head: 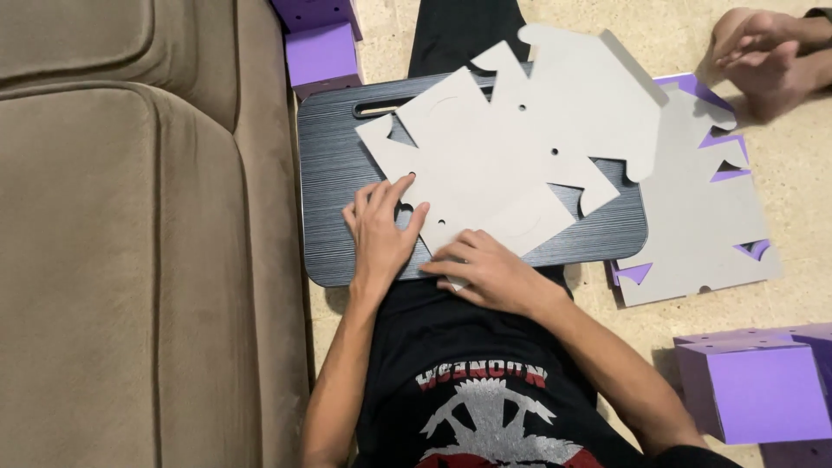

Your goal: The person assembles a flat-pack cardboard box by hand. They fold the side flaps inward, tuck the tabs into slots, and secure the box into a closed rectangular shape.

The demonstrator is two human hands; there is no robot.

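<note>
**Operator:** Report hand state and where the card sheet lies.

**Observer:** The left hand (379, 227) is spread flat, palm down, with its fingers fanned. The fingertips rest on the lower-left corner of the grey card sheet (485, 165), while the palm sits on the dark lap board (334, 173). The right hand (485, 270) also lies flat, its fingers extended toward 10 o'clock, pressing the sheet's near edge. Neither hand pinches or grips anything. Both simply bear down on the card.

**Operator:** Which way does the sheet lie from the hands?

**Observer:** The sheet extends from the hands toward 1 o'clock. Its long axis runs diagonally, from the corner under the hands at about 7 o'clock up to the far flap near 1 o'clock, which overhangs the board's upper right edge. The bulk of the sheet is away from the body, beyond both sets of fingertips.

**Operator:** Which hand is nearer the sheet's middle?

**Observer:** Both hands touch the near end. The right hand sits further inboard along the edge, while the left holds the outer corner.

**Operator:** Surroundings?

**Observer:** A second cutout sheet (702, 217), grey with a purple underside showing through its slots, lies on the floor at 3 o'clock, partly under the first. Purple boxes stand at 11 o'clock (322, 54) and 4 o'clock (763, 390). A tan sofa (130, 243) fills the 9 o'clock side. Another person's hands (763, 56) rest on the floor at 2 o'clock, well apart from the board.
</note>
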